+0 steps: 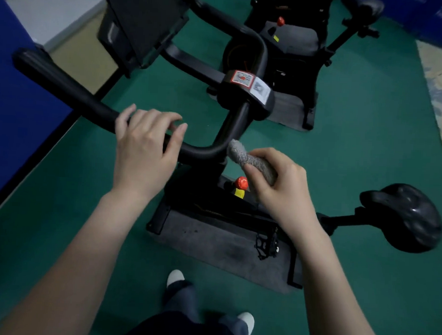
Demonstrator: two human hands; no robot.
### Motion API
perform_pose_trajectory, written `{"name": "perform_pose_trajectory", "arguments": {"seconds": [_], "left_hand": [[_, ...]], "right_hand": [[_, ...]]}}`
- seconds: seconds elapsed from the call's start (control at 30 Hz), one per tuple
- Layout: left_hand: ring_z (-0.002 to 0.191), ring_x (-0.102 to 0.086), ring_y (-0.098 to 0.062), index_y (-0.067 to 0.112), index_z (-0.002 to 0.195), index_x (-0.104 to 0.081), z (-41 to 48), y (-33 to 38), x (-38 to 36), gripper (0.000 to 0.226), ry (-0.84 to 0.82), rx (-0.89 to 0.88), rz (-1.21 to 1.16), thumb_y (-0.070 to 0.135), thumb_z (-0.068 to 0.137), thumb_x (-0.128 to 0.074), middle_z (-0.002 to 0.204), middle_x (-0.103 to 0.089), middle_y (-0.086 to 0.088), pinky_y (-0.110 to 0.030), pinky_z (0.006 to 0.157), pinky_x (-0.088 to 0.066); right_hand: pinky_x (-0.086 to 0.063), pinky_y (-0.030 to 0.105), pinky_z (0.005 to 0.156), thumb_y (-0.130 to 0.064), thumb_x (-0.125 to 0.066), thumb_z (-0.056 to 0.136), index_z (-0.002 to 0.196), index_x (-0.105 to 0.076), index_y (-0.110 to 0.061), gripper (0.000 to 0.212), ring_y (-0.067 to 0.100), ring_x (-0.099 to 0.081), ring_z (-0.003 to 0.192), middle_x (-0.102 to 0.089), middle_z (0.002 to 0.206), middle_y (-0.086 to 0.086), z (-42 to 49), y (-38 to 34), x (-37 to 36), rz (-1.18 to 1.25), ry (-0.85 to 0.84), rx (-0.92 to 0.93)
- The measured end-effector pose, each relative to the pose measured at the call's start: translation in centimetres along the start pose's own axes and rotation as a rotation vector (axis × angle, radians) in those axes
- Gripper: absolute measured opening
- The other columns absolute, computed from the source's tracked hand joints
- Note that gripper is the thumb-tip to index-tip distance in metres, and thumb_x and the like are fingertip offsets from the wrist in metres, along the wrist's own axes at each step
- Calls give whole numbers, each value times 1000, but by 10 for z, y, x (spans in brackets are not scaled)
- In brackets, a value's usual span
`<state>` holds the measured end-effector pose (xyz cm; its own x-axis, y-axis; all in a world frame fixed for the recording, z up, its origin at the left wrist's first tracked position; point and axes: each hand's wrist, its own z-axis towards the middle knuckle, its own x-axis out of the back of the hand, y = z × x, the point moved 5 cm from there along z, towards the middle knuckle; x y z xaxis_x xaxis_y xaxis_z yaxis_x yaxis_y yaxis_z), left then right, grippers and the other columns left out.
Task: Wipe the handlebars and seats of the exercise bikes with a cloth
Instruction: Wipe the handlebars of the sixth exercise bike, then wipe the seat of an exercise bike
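The seat (406, 218) sits near right. Our right hand (277, 188) clutches the rolled grey cloth (248, 159), its tip touching the handlebar (65, 87) bend; left of it our left hand (144, 148) rests loose-fingered over the bar. A second bike (295, 43) stands beyond.

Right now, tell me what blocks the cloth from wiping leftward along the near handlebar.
The left hand lies over the handlebar just left of its bend, covering that stretch. The cloth, gripped by the right hand, sits at the bend; nothing else visible stands between.
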<state>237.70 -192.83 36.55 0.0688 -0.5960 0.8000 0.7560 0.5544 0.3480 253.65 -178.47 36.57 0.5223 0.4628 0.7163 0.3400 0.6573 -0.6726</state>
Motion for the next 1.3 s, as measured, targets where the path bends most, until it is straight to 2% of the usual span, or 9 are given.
{"name": "perform_pose_trajectory", "arguments": {"seconds": [0.13,0.33,0.5,0.63,0.83,1.1,1.3], "left_hand": [[95,-56,-27,7,109,-64,-26,60,-9,29,-41,-68,-101,27,98,-46,99,-64,-7,-37,92,-36],[97,-56,-25,7,109,-64,-79,134,-46,34,-243,-67,-156,31,96,-44,102,-65,-5,-37,87,-39],[101,-56,-24,11,112,-64,-121,193,-89,28,-447,-102,-113,31,97,-51,106,-64,-2,-37,92,-38],[111,-54,-22,14,121,-60,-150,241,-118,36,-563,-153,-88,37,96,-48,116,-63,0,-37,101,-34],[128,-44,-17,20,135,-50,-180,296,-154,47,-733,-234,-22,46,97,-39,134,-55,4,-34,111,-24],[127,-44,-16,21,138,-45,-175,333,-204,49,-885,-344,67,48,98,-36,136,-52,5,-32,108,-28],[126,-44,-17,21,137,-45,-158,359,-261,48,-986,-357,43,48,98,-36,135,-52,5,-33,107,-30]], "right_hand": [[-46,31,77,-21,-65,89,101,-66,-16,13,15,-60,86,-66,90,-5,-31,39,28,-42,17,-78],[-43,26,81,-22,-64,90,104,-65,-15,17,14,-59,93,-67,97,-5,-88,98,77,-61,34,-179],[-44,30,84,-22,-63,90,104,-66,-15,16,16,-60,95,-68,98,-3,-140,148,123,-43,71,-257],[-47,36,84,-23,-64,89,102,-66,-18,14,16,-61,92,-68,96,-4,-183,187,159,-13,116,-325],[-48,36,85,-26,-64,89,102,-67,-21,15,15,-61,93,-69,97,-4,-230,236,198,8,162,-440],[-50,38,83,-27,-63,89,105,-66,-20,17,17,-62,89,-68,96,-3,-243,284,226,39,217,-553],[-52,41,79,-28,-63,89,103,-66,-21,16,20,-63,83,-67,91,-2,-225,323,248,19,227,-646]]}}
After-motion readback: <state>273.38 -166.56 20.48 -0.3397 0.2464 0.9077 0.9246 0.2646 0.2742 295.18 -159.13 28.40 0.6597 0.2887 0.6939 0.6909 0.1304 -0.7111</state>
